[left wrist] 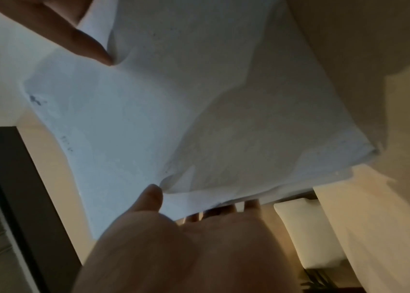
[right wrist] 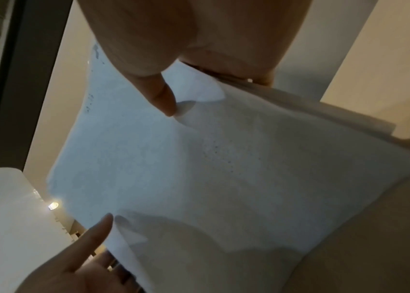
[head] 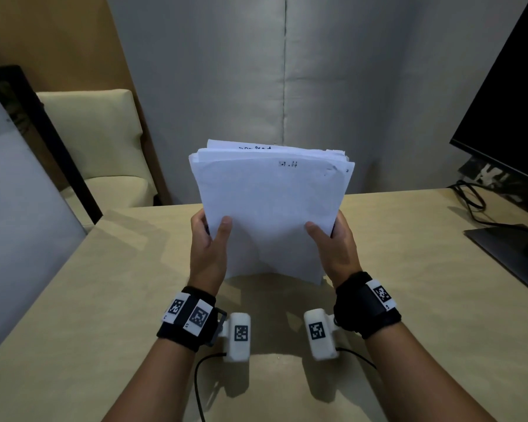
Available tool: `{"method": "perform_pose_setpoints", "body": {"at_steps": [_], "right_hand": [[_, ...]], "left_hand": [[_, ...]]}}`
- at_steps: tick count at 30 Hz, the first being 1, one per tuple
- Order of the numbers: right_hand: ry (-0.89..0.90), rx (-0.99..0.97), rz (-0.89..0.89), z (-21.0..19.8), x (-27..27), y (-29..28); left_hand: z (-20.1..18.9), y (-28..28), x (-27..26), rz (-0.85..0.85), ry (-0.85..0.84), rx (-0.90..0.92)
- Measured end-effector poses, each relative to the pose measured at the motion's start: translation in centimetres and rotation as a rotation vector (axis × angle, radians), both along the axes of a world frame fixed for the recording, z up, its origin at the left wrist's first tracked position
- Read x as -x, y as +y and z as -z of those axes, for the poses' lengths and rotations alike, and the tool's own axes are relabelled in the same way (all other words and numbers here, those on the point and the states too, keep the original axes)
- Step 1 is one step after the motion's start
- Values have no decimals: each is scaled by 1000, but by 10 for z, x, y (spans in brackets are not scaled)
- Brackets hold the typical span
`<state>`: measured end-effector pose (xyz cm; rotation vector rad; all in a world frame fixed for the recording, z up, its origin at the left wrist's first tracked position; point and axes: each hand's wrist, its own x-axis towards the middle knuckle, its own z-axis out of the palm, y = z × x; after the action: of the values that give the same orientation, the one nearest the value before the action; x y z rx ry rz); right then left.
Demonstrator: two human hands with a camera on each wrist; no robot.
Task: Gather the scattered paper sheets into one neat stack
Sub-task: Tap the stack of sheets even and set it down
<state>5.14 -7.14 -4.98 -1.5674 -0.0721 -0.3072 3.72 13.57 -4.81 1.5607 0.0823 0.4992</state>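
A stack of white paper sheets [head: 272, 208] stands upright over the beige table [head: 409, 315], its top edges uneven and some handwriting showing near the top. My left hand [head: 214, 223] grips its left side, thumb in front and fingers behind. My right hand [head: 325, 226] grips the right side the same way. The lower edge sits at or just above the tabletop; I cannot tell if it touches. The left wrist view shows the sheets [left wrist: 199, 119] with my left thumb [left wrist: 151, 196] on them. The right wrist view shows the paper [right wrist: 199, 168] under my right thumb [right wrist: 161, 95].
A dark monitor [head: 506, 102] stands at the right with its base [head: 512, 254] and cables [head: 470, 205] on the table. A cream chair [head: 104, 141] sits behind the table's left corner. A pale board [head: 19, 208] leans at the far left.
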Motion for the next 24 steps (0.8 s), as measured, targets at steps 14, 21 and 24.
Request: {"method": "perform_pose_setpoints", "body": {"at_steps": [14, 21, 24], "right_hand": [[12, -282, -34, -15, -2, 1], [18, -317, -32, -19, -3, 6], [43, -346, -34, -10, -7, 8]], "left_hand": [[-5, -8, -3, -10, 38, 88], [-8, -7, 2, 27, -15, 124], [-9, -10, 3, -5, 28, 144]]}}
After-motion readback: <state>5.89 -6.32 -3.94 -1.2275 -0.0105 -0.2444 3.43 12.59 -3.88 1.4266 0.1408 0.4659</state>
